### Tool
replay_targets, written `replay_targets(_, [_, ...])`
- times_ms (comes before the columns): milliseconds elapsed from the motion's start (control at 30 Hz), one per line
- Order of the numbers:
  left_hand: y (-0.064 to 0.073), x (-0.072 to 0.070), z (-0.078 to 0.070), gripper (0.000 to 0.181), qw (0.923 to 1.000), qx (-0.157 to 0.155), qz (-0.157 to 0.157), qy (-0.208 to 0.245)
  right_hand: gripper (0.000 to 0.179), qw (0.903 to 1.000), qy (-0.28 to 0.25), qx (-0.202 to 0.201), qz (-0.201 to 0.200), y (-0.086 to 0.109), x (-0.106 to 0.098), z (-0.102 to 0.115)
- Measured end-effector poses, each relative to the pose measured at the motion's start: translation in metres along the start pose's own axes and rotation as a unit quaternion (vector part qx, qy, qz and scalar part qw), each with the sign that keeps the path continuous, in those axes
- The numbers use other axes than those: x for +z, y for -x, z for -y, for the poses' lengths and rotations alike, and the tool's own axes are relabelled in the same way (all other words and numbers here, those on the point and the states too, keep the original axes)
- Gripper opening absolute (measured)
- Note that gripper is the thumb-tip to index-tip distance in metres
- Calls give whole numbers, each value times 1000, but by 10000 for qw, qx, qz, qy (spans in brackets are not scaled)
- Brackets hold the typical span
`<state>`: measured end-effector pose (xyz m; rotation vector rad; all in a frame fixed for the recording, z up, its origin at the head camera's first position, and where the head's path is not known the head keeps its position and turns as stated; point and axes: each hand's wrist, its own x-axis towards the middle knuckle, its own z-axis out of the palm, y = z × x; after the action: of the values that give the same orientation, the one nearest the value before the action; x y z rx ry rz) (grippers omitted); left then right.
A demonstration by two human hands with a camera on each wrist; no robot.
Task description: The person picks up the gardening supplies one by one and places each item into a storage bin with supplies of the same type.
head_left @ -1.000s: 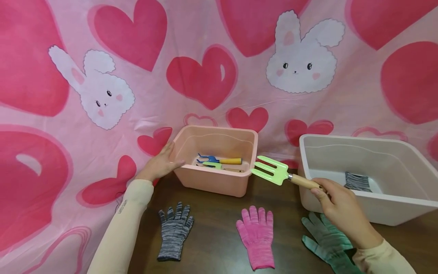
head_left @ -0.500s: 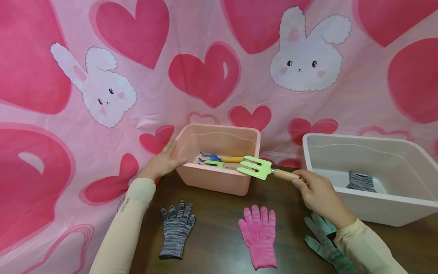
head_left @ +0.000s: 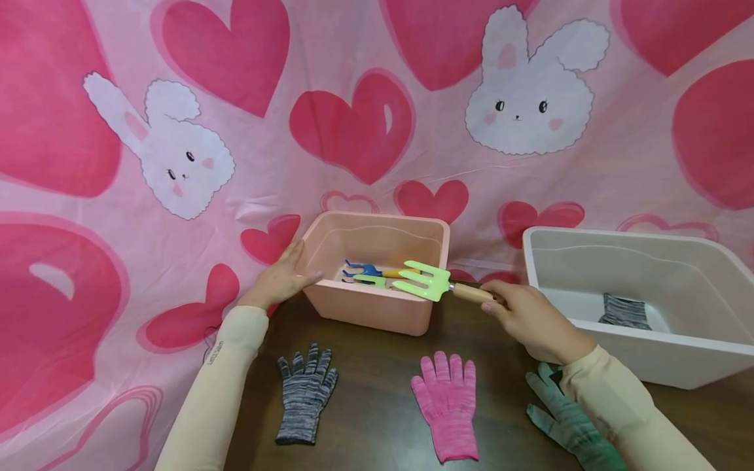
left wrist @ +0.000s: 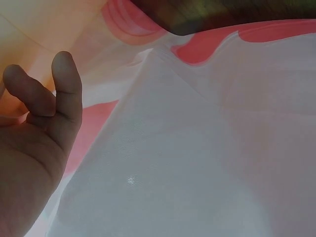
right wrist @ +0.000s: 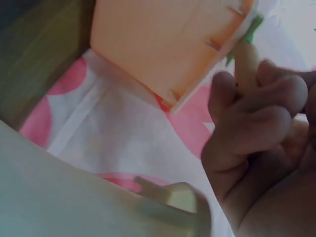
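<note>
Dark brown, the worktop (head_left: 371, 392) carries two bins along its far edge in the head view: a pink bin (head_left: 371, 307) near the far left corner and a white bin (head_left: 648, 353) toward the right. The right hand (head_left: 533, 320) grips a green fork (head_left: 432, 284) by its wooden handle, the tines over the pink bin's opening near its front right corner; whether they touch the rim cannot be told. The left hand (head_left: 281, 281) rests on the bin's left side, fingers extended and thumb at the front left corner. Inside lie a blue claw tool (head_left: 368, 269) and a second green fork (head_left: 370, 280). A striped glove (head_left: 303, 396), a pink glove (head_left: 448, 405) and a green glove (head_left: 565, 418) lie nearer the worktop's front edge.

The left wrist view shows two fingers, loosely bent, beside pale cloth.

In the right wrist view, fingers curl round the wooden handle near the pink bin's rim.
</note>
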<state>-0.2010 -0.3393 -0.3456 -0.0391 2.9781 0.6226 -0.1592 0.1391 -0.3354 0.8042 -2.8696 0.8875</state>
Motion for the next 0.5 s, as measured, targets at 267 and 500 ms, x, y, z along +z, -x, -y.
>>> replay_targets(267, [-1, 1, -1, 113, 10000, 35, 2, 40, 16, 9986, 327, -268, 306, -23, -6, 6])
replay_targets(500, [0, 0, 0, 119, 9999, -4, -8, 108, 13, 9972, 523, -391, 375, -33, -11, 7])
